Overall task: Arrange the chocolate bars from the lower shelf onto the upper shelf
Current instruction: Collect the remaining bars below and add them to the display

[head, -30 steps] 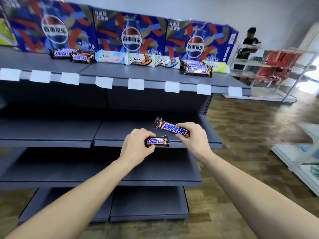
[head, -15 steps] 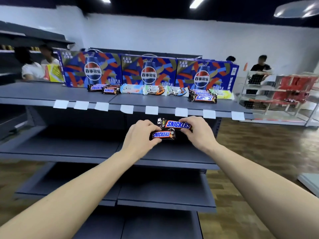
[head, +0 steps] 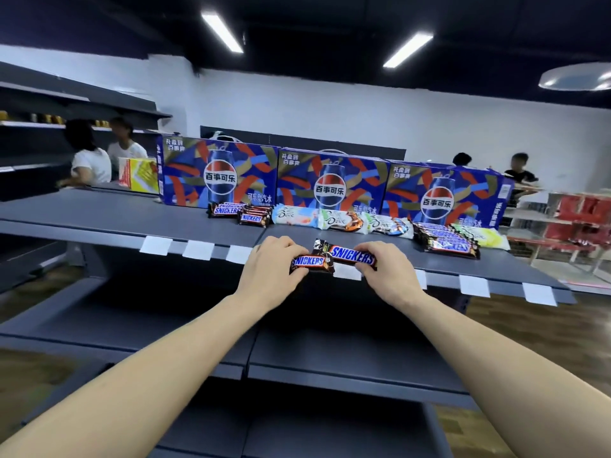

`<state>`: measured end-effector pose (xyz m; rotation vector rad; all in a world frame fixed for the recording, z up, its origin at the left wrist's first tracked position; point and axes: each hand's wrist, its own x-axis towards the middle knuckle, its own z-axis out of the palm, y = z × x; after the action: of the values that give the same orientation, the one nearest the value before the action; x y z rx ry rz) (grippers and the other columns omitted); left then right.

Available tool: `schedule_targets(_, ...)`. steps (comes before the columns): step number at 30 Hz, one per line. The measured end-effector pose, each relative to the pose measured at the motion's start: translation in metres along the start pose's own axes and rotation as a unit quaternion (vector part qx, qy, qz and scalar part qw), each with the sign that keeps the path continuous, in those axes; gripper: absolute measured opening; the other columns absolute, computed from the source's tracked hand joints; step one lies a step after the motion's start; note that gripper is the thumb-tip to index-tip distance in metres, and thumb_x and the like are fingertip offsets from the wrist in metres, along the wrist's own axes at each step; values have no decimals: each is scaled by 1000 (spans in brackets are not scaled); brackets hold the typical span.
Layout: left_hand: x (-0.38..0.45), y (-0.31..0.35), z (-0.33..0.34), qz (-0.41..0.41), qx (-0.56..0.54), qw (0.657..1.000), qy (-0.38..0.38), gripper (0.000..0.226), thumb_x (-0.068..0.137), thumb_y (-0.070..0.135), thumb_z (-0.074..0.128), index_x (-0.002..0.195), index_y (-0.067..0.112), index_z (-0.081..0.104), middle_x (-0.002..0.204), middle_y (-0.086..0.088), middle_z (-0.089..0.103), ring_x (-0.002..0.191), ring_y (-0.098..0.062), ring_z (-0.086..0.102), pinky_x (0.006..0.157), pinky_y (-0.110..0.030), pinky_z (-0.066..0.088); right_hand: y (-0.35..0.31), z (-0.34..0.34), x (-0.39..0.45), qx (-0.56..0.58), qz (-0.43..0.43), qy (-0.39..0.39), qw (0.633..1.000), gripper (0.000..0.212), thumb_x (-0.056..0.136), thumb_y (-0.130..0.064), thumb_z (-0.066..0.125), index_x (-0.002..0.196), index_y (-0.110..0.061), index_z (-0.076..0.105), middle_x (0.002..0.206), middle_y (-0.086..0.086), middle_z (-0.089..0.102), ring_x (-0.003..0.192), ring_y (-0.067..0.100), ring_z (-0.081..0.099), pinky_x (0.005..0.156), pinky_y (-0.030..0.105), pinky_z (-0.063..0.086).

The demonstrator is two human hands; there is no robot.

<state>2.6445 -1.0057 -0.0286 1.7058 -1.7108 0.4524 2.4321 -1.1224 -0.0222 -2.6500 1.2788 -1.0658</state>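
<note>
My left hand (head: 269,269) grips a small Snickers bar (head: 312,262). My right hand (head: 383,269) grips a longer Snickers bar (head: 350,254), its left end overlapping the small one. Both bars hover at the front edge of the upper shelf (head: 132,223). On that shelf lie two Snickers piles at the left (head: 241,213), a row of pale Dove bars (head: 344,221) and a Snickers stack at the right (head: 444,239). The lower shelf (head: 314,342) beneath my arms shows no bars.
Three blue Pepsi cartons (head: 330,180) stand along the back of the upper shelf. White price tags (head: 198,250) line its front edge. People stand behind the shelving at the left (head: 92,157) and far right (head: 520,170). A white rack with red goods (head: 578,219) is at right.
Both hands rose with their Snickers bars from the lower shelf level to the front edge of the upper shelf. The camera tilted up, showing ceiling and people.
</note>
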Motion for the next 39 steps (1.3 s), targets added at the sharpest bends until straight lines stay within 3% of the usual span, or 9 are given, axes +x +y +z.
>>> schedule_targets(11,40,-101,16,-74,38,996,9,31,87,38,65,117,31,60,110,11,59,104,-17,50,90,-34,40,-24,70,89,8,-34,-36,999,29,90,-28,64,119,-27,63,112,-9,64,107,13,53,80,28,44)
schedule_targets(17,73,-139,30,-86,68,994,7,32,89,36,64,120,31,60,114,9,59,107,-19,50,92,-35,40,-19,97,145,-11,-65,-43,997,34,88,-32,66,121,-27,64,120,-4,65,114,18,54,90,34,47)
schedule_targets(26,115,-187,52,-125,88,988,-9,33,85,32,69,118,29,63,115,7,62,109,-18,50,91,-34,39,-21,132,201,10,-93,-45,995,33,88,-32,67,120,-27,66,123,-7,65,113,15,56,93,32,45)
schedule_targets(39,150,-199,61,-73,126,986,-75,54,79,26,66,131,26,54,140,-2,39,131,-25,31,103,-39,33,-18,136,198,-4,-9,-41,999,32,88,-28,67,120,-26,65,122,-7,65,115,14,55,97,28,42)
